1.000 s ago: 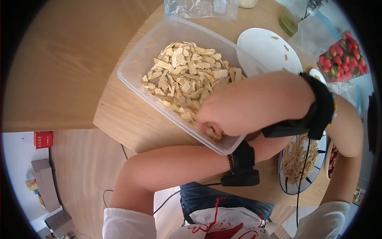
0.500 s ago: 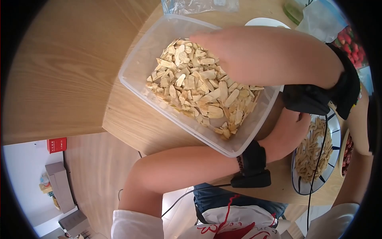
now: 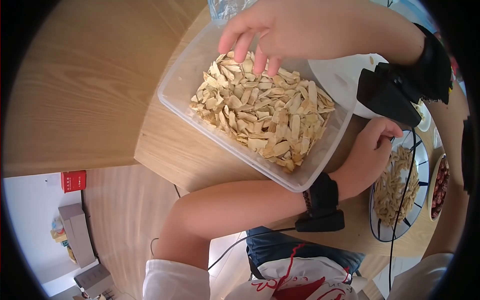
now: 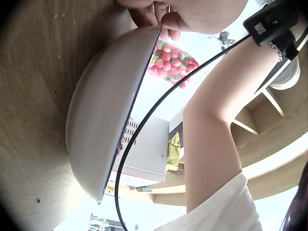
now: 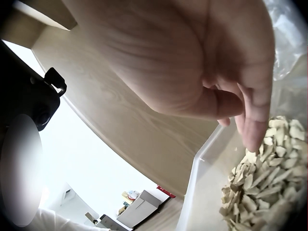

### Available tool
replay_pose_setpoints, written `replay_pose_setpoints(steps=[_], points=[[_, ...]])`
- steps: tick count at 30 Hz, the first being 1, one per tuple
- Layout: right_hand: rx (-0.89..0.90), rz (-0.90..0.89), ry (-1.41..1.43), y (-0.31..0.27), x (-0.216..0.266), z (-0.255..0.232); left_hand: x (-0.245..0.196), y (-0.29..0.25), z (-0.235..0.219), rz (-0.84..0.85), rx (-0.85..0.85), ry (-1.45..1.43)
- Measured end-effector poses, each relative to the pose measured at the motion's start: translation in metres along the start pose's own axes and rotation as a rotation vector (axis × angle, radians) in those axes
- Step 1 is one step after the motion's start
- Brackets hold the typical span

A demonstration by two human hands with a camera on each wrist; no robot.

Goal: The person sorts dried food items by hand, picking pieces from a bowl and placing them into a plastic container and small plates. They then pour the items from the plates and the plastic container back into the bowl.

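Note:
Over the far side of a clear plastic box [image 3: 327, 145], my right hand [image 3: 280, 35] hovers palm down. Its fingers are spread and point down at the heap of pale dried slices [image 3: 260, 107]. In the right wrist view the fingertips are right at the slices [image 5: 269, 178], with nothing in the grasp. My left hand [image 3: 367, 155] lies between the box and a blue-rimmed oval dish [image 3: 387, 234] of small pale pieces [image 3: 392, 195]. The left fingers are loosely bent, holding nothing visible. The left wrist view shows them at the rim of the dish [image 4: 101, 106].
A white plate [image 3: 332, 70] stands behind the box's right side. Beyond the dish is a bowl of dark red pieces [image 3: 441, 187]. A black cable [image 3: 402, 210] hangs across the dish. Clear plastic bagging [image 3: 225, 10] lies at the back, and a bag of red fruit [image 4: 171, 62] stands farther off.
My right hand has moved from the box's near corner to above its far side, its fingers opening out. The slices now lie more evenly spread. My left hand stays by the dish.

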State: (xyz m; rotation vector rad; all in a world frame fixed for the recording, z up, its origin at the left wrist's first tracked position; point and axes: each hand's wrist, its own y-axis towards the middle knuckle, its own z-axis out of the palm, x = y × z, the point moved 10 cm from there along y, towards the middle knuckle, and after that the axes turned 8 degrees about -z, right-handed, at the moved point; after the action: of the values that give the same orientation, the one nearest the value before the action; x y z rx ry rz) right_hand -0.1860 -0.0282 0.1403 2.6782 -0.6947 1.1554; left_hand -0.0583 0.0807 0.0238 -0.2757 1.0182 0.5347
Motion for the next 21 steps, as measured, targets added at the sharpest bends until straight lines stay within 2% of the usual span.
replay_pose_setpoints(steps=[1,3,5,8,10,12,17,19,21], points=[[-0.035,0.022,-0.024,-0.003,0.001,-0.002,-0.002,0.0,0.0,0.023,0.003,0.012],[-0.097,0.185,-0.17,-0.004,-0.011,-0.003,-0.002,-0.001,-0.001,0.011,-0.007,0.017],[-0.155,0.476,-0.411,-0.009,-0.046,0.004,-0.001,-0.001,-0.001,-0.002,-0.016,0.01],[-0.077,0.327,-0.579,-0.013,-0.043,0.026,0.005,0.0,-0.001,-0.029,-0.016,0.002],[0.16,0.604,-0.447,-0.008,-0.044,0.041,0.012,0.002,-0.001,-0.054,-0.009,0.013],[0.194,0.676,-0.228,-0.008,-0.042,0.048,0.009,0.002,-0.002,-0.001,-0.023,0.025],[-0.216,0.327,0.508,0.014,-0.02,0.028,0.007,0.001,-0.003,-0.026,-0.062,-0.01],[-0.207,0.437,0.296,0.0,-0.018,0.016,0.005,-0.002,-0.002,-0.051,-0.05,-0.009],[-0.192,0.49,0.152,-0.005,-0.016,0.011,0.002,0.0,-0.003,0.008,-0.056,0.001]])
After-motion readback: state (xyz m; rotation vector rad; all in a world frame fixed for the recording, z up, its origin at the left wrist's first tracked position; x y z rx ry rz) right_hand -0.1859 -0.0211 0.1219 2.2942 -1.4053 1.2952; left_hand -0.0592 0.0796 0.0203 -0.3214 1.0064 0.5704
